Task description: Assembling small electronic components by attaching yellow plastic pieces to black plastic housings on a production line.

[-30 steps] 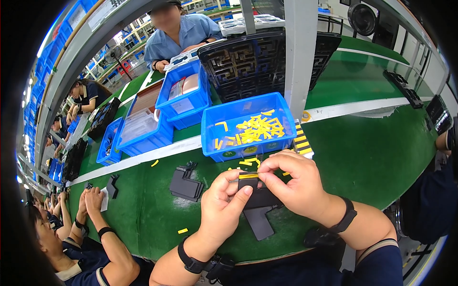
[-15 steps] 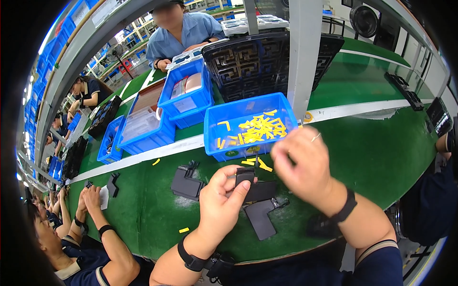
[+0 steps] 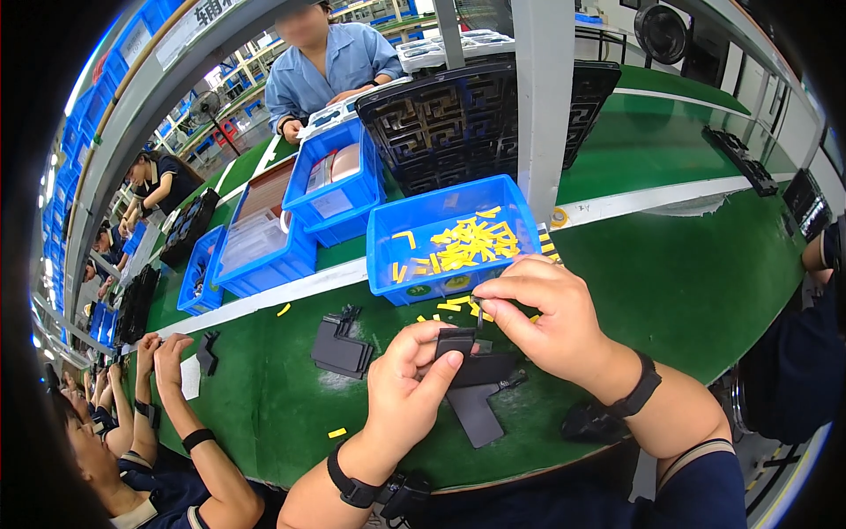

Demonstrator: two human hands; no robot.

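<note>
My left hand [image 3: 404, 381] grips a flat black piece [image 3: 455, 342] between thumb and fingers, its narrow end pointing up. A thin dark strip [image 3: 480, 319] rises beside that end. My right hand [image 3: 553, 319] pinches the strip's upper tip between thumb and forefinger; whether it is a cable cannot be told. Below my hands, an L-shaped flat black piece [image 3: 477, 416] lies on the green table [image 3: 291, 388], partly covered by the held piece. To the left sits a small stack of similar black pieces [image 3: 342, 346] with short connectors. Loose yellow strips [image 3: 451, 305] lie just beyond my hands.
A blue bin [image 3: 381, 264] of yellow strips stands ahead, with more blue bins [image 3: 304, 264] to its left. Behind it rise a grey post [image 3: 539, 106] and black patterned trays [image 3: 441, 123]. Co-workers' arms [image 3: 207, 441] are at the left; another person [image 3: 330, 66] sits across.
My right hand has come down and left, from beside the bin to the strip, and now pinches its tip. My left hand still holds the black piece. The view has shifted slightly.
</note>
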